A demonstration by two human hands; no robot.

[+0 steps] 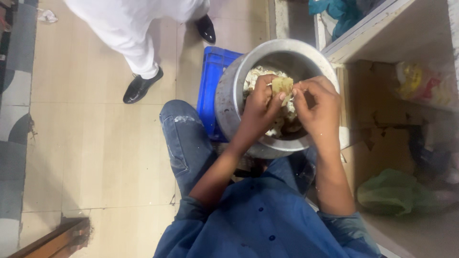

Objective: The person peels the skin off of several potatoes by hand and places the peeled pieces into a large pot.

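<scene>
Over the pot we pinch a tan piece between left hand and right hand, held together

Light: even, fairly bright indoor light from above
Shadows: soft, faint
Blur: shelf at 3 o'clock smeared, out of focus

Both hands together, fingers pinched

Dull metal pot; glossy blue plastic crate; smooth tile floor.
</scene>
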